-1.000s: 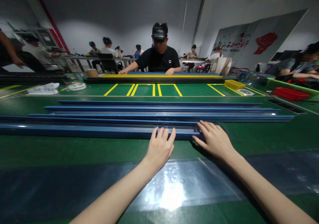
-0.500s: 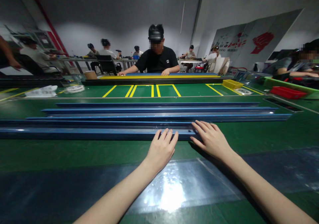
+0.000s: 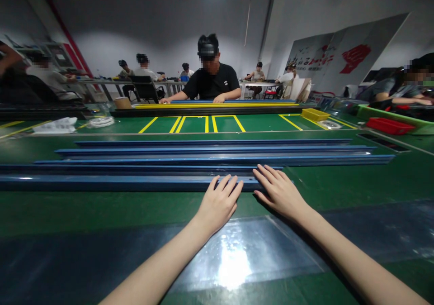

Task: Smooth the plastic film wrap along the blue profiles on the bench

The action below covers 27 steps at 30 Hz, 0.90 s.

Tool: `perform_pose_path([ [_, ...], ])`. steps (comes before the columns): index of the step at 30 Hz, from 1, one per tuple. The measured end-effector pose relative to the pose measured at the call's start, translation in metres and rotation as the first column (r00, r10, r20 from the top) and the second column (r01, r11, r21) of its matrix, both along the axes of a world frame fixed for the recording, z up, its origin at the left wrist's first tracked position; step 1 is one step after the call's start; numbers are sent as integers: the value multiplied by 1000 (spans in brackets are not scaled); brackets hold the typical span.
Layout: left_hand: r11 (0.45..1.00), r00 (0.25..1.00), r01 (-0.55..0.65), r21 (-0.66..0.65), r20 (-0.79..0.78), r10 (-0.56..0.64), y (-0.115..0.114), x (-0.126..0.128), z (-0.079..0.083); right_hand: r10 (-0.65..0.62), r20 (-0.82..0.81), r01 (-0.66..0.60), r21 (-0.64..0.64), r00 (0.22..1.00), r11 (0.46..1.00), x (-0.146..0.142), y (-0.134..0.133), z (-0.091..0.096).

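Note:
The nearest long blue channel strip (image 3: 118, 183) lies across the green table, running out of view at the left. My left hand (image 3: 220, 201) rests on its near edge with fingers stretched and slightly spread. Close by on the right, my right hand (image 3: 280, 189) lies over the strip near its right end, fingers spread and thumb at the near side. Both palms face down, and neither hand is wrapped around the strip. Just beyond lie several more blue strips (image 3: 217, 150), roughly parallel to it.
A clear plastic sheet (image 3: 152, 255) covers the near table (image 3: 84, 210). Across the table, a co-worker in black (image 3: 212, 81) handles yellow and black strips (image 3: 217, 107). Toward the right are a yellow tray (image 3: 314, 114), a red tray (image 3: 389, 126) and a dark phone-like slab (image 3: 383, 142).
My right hand has slid a little to the left along the strip, and the strip's end now shows to its right. My left hand has hardly moved.

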State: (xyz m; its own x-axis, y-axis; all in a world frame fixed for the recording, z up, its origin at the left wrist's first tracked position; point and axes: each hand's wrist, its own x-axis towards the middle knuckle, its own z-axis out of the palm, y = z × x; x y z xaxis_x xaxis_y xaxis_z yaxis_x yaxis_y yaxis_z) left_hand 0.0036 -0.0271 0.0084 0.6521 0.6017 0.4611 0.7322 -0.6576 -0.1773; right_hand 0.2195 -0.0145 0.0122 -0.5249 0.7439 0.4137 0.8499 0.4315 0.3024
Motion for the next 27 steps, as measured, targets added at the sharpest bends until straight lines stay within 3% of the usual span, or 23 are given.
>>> perform_pose_path([
  [7,988,984,-150,47,104,145,0,1,-1,-96,-69,100,54,993,994,5,0,5],
  [11,995,983,-88,57,165,77,2,-1,-3,-102,-88,107,59,991,992,-3,-2,-2],
  [15,999,992,20,41,127,-25,2,-2,-3,-39,-73,42,37,997,998,-7,-2,-7],
  [27,999,995,2,-54,101,4,4,-2,-5,-49,-85,47,-20,995,999,3,-1,6],
])
